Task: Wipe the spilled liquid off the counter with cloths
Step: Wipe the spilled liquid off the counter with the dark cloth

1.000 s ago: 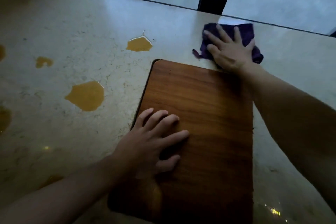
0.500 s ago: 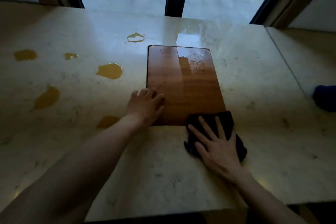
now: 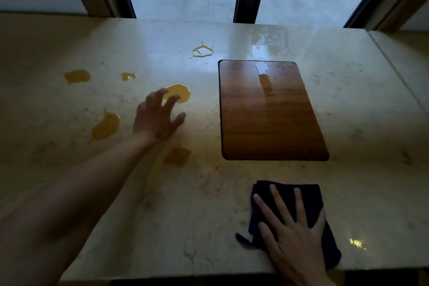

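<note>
Dark cloth (image 3: 308, 199): soft, limp, light; near bench (image 3: 359, 123) front edge, pinned flat under right hand (image 3: 294, 234), grip splayed. Bunch at centre. Left hand (image 3: 155, 121) released, empty, near orange puddles (image 3: 106, 125).

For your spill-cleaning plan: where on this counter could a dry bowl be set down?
Free: the counter right of the wooden board, and the near strip between left forearm and dark cloth. Crowded: left of the board, yellow puddles ring the left hand.

Person: two bare forearms, no sleeves visible. Left hand (image 3: 156, 121) and right hand (image 3: 293, 234) bare; no gloves, rings, watch or wristbands seen.
</note>
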Demonstrator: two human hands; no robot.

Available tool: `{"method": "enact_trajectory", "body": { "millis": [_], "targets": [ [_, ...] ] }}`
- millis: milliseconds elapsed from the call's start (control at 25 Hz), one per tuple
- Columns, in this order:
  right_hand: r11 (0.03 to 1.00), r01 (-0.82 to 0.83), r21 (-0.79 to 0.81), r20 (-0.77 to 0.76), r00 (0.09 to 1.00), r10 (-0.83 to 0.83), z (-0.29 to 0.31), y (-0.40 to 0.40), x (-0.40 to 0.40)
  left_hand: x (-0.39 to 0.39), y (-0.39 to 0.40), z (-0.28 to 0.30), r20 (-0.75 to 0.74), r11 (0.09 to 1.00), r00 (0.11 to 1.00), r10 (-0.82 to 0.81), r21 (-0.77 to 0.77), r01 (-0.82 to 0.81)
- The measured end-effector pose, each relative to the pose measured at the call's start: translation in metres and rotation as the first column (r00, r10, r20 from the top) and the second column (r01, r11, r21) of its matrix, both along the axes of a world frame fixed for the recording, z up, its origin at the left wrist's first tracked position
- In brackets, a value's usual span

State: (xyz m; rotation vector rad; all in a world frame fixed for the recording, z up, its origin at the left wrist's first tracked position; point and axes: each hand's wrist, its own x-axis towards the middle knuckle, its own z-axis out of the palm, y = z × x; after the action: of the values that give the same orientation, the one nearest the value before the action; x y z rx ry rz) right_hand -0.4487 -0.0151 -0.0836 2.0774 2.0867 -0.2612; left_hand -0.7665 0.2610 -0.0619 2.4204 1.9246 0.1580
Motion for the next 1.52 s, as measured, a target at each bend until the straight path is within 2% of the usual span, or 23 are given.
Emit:
{"method": "enact_trajectory", "body": {
  "millis": [120,200,280,400,600,680,800,960,1120,1280,1360,1520],
  "targets": [
    [0.997,0.038,0.067,-0.044,0.998,-0.035,0.003,0.093,-0.006,-0.030,0.030,-0.011,0.010,0.988,0.988,0.154,-0.027,-0.154],
    [0.996,0.072,0.056,-0.072,0.995,-0.068,0.001,0.164,-0.004,-0.034,0.026,-0.014,0.030,0.986,0.988,0.152,-0.079,-0.149],
    [0.985,0.086,0.147,-0.074,0.994,-0.075,0.001,0.246,0.006,-0.032,0.015,-0.019,0.056,0.985,0.987,0.150,-0.097,-0.144],
    [0.982,0.170,0.082,-0.149,0.976,-0.157,0.004,0.382,0.023,-0.029,0.011,-0.022,0.062,0.982,0.985,0.160,-0.111,-0.153],
    [0.979,0.203,0.029,-0.146,0.970,-0.197,0.010,0.589,0.046,-0.033,0.020,-0.027,0.017,0.983,0.988,0.156,-0.099,-0.153],
    [0.981,0.194,0.026,-0.150,0.971,-0.188,0.011,0.646,0.043,-0.033,0.022,-0.031,0.007,0.983,0.986,0.164,-0.090,-0.162],
    [0.993,0.117,0.033,-0.178,0.978,-0.109,0.015,0.684,0.030,-0.030,0.024,-0.033,0.001,0.985,0.988,0.154,-0.079,-0.153],
    [0.999,0.030,0.024,-0.166,0.986,-0.026,0.013,0.659,0.009,-0.034,0.022,-0.031,-0.007,0.987,0.990,0.140,-0.085,-0.140],
    [0.998,-0.060,0.011,-0.163,0.985,0.061,0.010,0.573,-0.009,-0.036,0.025,-0.031,-0.005,0.982,0.990,0.144,-0.124,-0.144],
    [0.995,-0.100,0.022,-0.133,0.986,0.102,0.013,0.423,-0.024,-0.036,0.022,-0.026,0.023,0.987,0.991,0.130,-0.098,-0.127],
    [0.991,-0.105,0.080,-0.103,0.988,0.113,0.011,0.331,-0.030,-0.035,0.024,-0.029,0.028,0.990,0.992,0.122,-0.070,-0.119],
    [0.998,-0.017,0.063,-0.096,0.995,0.023,0.005,0.130,-0.050,-0.038,0.025,-0.032,0.048,0.993,0.994,0.101,-0.059,-0.098]
  ]
}}
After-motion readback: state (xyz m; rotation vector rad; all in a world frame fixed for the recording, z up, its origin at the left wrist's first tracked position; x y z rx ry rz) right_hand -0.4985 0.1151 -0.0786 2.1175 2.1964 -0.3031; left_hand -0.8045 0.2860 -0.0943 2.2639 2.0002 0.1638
